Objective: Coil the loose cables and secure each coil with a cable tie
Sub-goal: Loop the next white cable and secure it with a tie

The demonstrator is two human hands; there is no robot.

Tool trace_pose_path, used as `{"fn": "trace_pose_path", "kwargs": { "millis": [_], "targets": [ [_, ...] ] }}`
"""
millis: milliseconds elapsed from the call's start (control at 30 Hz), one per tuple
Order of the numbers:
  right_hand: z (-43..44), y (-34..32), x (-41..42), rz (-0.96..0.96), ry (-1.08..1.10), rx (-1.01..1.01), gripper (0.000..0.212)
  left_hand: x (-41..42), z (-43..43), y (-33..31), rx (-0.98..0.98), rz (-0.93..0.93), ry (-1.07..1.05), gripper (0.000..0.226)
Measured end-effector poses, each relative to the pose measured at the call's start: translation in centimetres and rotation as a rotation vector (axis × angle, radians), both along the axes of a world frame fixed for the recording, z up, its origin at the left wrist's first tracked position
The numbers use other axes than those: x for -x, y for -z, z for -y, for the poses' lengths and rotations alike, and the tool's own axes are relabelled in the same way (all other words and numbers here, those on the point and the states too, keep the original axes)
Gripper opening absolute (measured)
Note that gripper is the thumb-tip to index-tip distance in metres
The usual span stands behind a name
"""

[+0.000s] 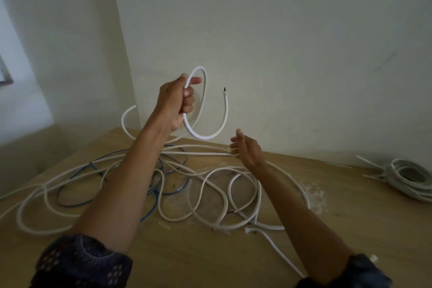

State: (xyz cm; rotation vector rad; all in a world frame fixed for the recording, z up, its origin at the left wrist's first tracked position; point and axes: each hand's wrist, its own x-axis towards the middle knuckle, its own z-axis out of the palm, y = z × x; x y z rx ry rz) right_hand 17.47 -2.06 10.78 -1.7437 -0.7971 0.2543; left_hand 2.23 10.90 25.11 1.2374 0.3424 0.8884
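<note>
My left hand [177, 100] is raised above the table and grips a thick white cable [205, 137]. The cable loops over my fingers, and its cut end curls up to the right at the tip [225, 91]. My right hand [246, 149] hovers lower to the right with fingers straight, its fingertips at a white cable strand [198, 153] stretched across the table. A loose tangle of white cables [210, 194] covers the wooden table [187, 259], mixed with a blue cable [154, 192].
A coiled white cable bundle [406, 179] with white cable ties [371, 163] sticking out lies at the table's right edge. White scraps [315, 196] litter the surface. A pale wall [280, 30] stands right behind the table.
</note>
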Motion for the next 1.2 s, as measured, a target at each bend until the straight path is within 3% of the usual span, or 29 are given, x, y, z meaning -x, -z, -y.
{"fn": "trace_pose_path", "kwargs": {
  "millis": [67, 167, 333, 433, 500, 567, 600, 667, 733, 833, 867, 933, 1000, 1133, 1200],
  "targets": [
    [0.5, -2.3, 2.1, -0.239, -0.194, -0.199, 0.051, 0.0, 1.4, 0.0, 0.027, 0.061, 0.024, 0.04],
    [1.4, -4.7, 4.4, -0.279, -0.202, -0.437, 0.028, -0.1, 3.6, 0.8, 0.065, 0.119, 0.049, 0.039],
    [4.2, -7.9, 3.6, -0.124, -0.109, -0.672, 0.025, 0.7, 5.4, 3.0, 0.083, 0.067, -0.011, 0.038],
    [5.3, -10.0, 1.8, -0.053, 0.022, -0.692, 0.026, 2.1, 6.4, 3.8, -0.122, -0.151, 0.006, 0.038],
    [5.9, -10.8, 0.4, 0.092, 0.186, -0.629, 0.027, 3.3, 7.2, 3.2, -0.441, -0.461, 0.036, 0.04],
    [6.7, -11.1, -0.5, 0.341, 0.312, -0.517, 0.03, 4.6, 8.2, 1.7, -0.799, -0.655, -0.099, 0.047],
    [7.1, -11.0, -0.8, 0.463, 0.353, -0.451, 0.03, 5.2, 8.7, 0.9, -0.947, -0.621, -0.251, 0.051],
    [7.6, -10.8, -0.7, 0.692, 0.374, -0.344, 0.029, 5.4, 10.0, -0.9, -1.158, -0.351, -0.529, 0.046],
    [7.7, -10.7, 0.1, 0.899, 0.326, -0.255, 0.031, 4.1, 11.0, -2.7, -1.246, -0.291, -0.455, 0.047],
    [7.4, -11.0, 1.5, 1.075, 0.27, -0.266, 0.03, 1.3, 11.2, -3.4, -1.152, -0.66, -0.126, 0.055],
    [7.3, -11.2, 1.9, 1.084, 0.271, -0.29, 0.031, 0.8, 11.0, -3.1, -1.126, -0.672, -0.082, 0.053],
    [7.3, -11.3, 1.6, 1.017, 0.309, -0.321, 0.037, 0.3, 10.3, -2.8, -1.105, -0.544, -0.114, 0.054],
    [7.3, -10.0, 1.3, 0.799, 0.322, -0.322, 0.037, 0.3, 9.5, -2.3, -1.099, -0.41, -0.222, 0.055],
    [6.4, -5.3, 2.8, -0.039, 0.012, -0.365, 0.013, 0.0, 8.3, -1.9, -0.771, -0.178, -0.232, 0.051],
    [6.4, -4.4, 3.8, -0.319, -0.141, -0.342, 0.022, 0.1, 8.4, -1.5, -0.727, -0.138, -0.195, 0.043]
  ]
}}
